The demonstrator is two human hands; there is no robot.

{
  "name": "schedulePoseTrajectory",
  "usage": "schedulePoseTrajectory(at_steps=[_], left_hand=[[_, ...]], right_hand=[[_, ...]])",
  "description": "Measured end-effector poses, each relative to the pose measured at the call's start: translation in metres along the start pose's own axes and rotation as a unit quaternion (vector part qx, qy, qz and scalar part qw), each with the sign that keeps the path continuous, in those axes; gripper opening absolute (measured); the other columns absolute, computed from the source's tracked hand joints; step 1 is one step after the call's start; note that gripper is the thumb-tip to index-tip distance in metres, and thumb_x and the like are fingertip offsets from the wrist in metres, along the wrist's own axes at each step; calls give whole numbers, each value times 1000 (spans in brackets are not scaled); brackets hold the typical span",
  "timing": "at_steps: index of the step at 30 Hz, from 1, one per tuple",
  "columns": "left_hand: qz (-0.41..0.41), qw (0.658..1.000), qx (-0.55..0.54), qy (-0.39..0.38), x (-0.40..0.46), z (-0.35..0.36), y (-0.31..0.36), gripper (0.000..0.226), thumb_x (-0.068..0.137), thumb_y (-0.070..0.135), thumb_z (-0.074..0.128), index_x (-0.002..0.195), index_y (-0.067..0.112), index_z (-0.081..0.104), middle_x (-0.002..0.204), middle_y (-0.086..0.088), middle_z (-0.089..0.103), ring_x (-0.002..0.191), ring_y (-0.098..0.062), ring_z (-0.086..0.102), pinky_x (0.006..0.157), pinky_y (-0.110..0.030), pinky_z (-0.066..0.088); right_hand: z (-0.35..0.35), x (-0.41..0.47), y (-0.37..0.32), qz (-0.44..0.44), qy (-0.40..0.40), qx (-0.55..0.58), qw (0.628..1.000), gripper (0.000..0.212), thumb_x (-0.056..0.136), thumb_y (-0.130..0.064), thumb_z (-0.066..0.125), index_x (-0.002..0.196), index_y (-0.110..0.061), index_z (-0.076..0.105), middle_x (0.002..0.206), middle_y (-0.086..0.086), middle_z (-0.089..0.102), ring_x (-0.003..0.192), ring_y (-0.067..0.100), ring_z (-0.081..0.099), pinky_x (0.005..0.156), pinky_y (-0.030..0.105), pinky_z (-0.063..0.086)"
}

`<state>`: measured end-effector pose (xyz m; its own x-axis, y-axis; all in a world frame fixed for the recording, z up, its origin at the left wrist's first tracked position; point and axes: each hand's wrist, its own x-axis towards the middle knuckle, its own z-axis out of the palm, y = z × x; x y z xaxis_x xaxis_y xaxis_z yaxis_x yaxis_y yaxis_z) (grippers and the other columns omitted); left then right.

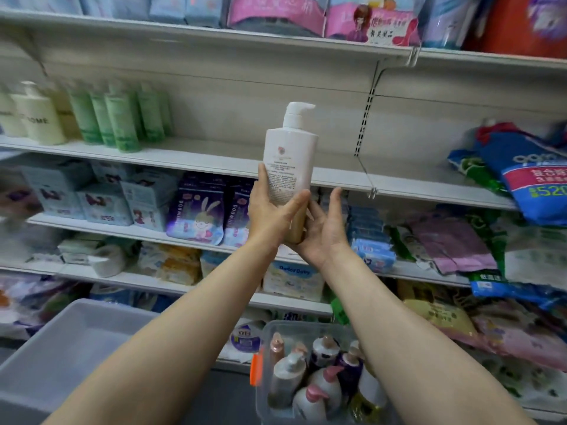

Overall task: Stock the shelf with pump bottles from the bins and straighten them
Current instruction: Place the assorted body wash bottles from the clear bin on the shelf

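A tall white pump bottle point(290, 154) with a tan base is held upright in front of the white shelf point(214, 159), its nozzle pointing right. My left hand point(270, 214) grips its lower left side, thumb across the front. My right hand point(325, 231) cups its base from the right, with the fingers spread upward. Cream pump bottles point(36, 118) and green bottles point(119, 118) stand at the shelf's left end. Below, a clear bin point(264, 375) holds several more pump bottles point(310, 381), partly hidden by my right forearm.
A grey bin point(61, 348) stands at lower left. Blue and red bags point(521, 176) lie on the shelf's right end. A wire divider point(366, 173) hangs just right of the bottle. Packaged goods fill the shelves above and below.
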<state>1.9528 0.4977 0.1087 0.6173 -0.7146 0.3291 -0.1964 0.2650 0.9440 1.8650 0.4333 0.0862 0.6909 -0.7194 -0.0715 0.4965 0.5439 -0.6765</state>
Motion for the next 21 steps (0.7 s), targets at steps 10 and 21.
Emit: schedulePoseTrajectory(at_steps=[10, 21], left_hand=[[-6, 999, -49, -1, 59, -51, 11, 76, 67, 35, 88, 133, 35, 49, 111, -3, 70, 97, -25, 71, 85, -53, 59], [-78, 979, -122, -147, 185, -139, 6, 32, 88, 44, 71, 116, 29, 71, 112, -5, 75, 97, -20, 72, 81, -40, 59]], right_hand=[[53, 40, 7, -16, -5, -91, 996, 66, 96, -71, 34, 129, -25, 67, 130, 10, 67, 129, 35, 56, 107, 62, 41], [120, 157, 13, -16, 46, -172, 984, 54, 95, -72, 35, 130, -39, 61, 126, 13, 66, 116, 32, 63, 89, 56, 56]])
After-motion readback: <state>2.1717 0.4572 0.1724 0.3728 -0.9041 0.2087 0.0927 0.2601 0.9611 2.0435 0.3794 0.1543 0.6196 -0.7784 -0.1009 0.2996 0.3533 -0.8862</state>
